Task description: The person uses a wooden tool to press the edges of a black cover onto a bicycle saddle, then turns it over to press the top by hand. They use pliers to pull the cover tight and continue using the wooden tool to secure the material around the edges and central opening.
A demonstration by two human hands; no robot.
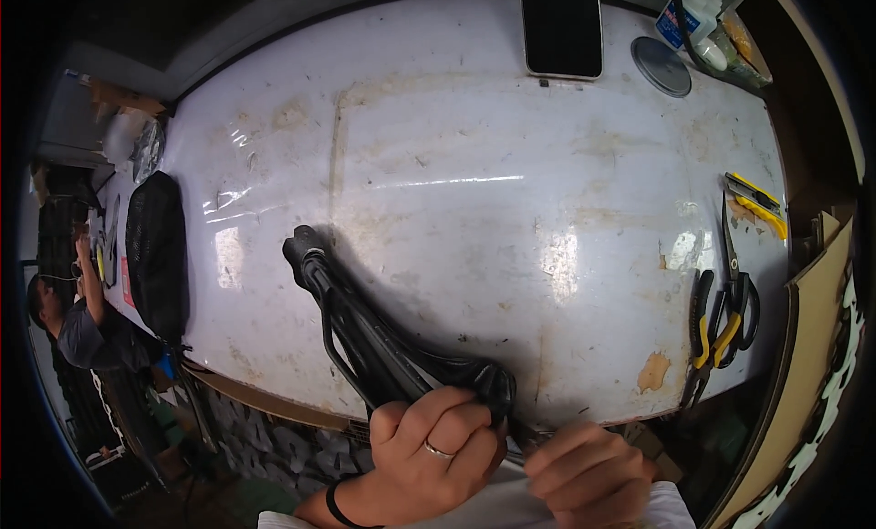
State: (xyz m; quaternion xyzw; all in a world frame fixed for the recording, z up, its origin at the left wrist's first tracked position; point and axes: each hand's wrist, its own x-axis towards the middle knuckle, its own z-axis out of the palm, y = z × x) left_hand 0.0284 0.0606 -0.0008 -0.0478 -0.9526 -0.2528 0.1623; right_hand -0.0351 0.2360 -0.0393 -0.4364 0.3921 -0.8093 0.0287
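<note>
At the near edge of the worn white counter (474,164), the left hand (429,456) is clenched around the black bicycle saddle (383,346) while the right hand (584,470) pinches something small (too hidden to name), work seemingly mid-way.

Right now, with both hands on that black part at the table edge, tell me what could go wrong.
1. The black part overhangs the near edge of the white table; if the left hand loosens, it may tip off.
2. The right hand pinches something thin beside the left hand; its fingers could slip or get nipped.
3. Scissors and yellow-handled pliers lie near the right edge; a swing could knock them off.
</note>
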